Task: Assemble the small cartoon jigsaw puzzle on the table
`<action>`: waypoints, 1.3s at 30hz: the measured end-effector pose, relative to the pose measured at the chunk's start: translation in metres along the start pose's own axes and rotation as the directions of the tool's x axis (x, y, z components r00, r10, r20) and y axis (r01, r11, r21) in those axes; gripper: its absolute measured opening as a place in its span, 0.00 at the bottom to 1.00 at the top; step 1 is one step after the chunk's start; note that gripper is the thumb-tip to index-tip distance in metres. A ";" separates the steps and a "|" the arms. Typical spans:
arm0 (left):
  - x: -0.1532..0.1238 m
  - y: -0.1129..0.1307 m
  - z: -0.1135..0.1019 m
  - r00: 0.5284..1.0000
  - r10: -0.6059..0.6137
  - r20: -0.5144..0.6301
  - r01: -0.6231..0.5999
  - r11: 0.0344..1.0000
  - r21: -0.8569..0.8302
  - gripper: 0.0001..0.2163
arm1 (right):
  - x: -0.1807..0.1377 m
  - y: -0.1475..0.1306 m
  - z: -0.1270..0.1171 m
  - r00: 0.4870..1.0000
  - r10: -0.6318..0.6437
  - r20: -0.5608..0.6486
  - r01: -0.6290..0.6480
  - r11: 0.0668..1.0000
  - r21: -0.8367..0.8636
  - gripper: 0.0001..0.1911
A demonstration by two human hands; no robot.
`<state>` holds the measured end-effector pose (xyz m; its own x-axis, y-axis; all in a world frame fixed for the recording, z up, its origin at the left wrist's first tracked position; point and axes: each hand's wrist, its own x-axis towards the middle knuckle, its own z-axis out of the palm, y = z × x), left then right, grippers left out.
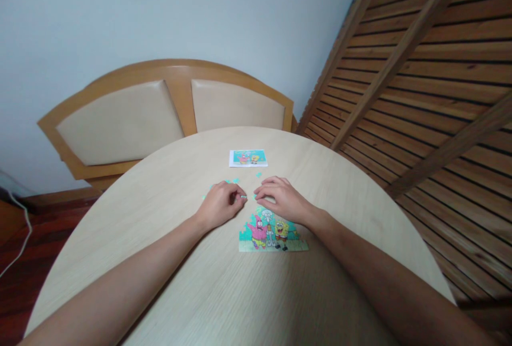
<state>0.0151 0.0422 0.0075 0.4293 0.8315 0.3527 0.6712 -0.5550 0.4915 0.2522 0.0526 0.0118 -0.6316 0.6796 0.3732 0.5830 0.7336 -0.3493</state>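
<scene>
Head view: right hand (282, 198) partly hides puzzle (270, 235); picture card (248, 158) lies beyond.

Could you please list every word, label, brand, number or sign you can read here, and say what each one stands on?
No text can be read in this picture.
Picture card: faint marks near its top edge, too small and blurred to tell whether they are lettering.
Partly assembled puzzle: cartoon figures show, but no readable text.
</scene>
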 end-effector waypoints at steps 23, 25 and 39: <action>-0.009 -0.006 -0.012 0.987 0.139 0.081 -0.147 0.983 0.109 0.06 | -0.001 -0.003 0.004 0.995 0.096 0.001 -0.096 0.994 0.043 0.05; -0.009 -0.006 -0.012 0.986 0.147 0.081 -0.155 0.983 0.100 0.06 | -0.001 -0.003 0.004 0.994 0.111 -0.010 -0.110 0.993 0.034 0.05; -0.008 -0.011 -0.008 0.982 0.174 0.076 -0.176 0.984 0.019 0.07 | -0.001 -0.008 0.005 0.989 0.145 0.013 -0.146 0.981 0.128 0.02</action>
<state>-0.0004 0.0416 0.0053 0.5840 0.7219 0.3711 0.5965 -0.6918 0.4070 0.2457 0.0459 0.0094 -0.5465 0.7789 0.3076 0.5984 0.6202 -0.5072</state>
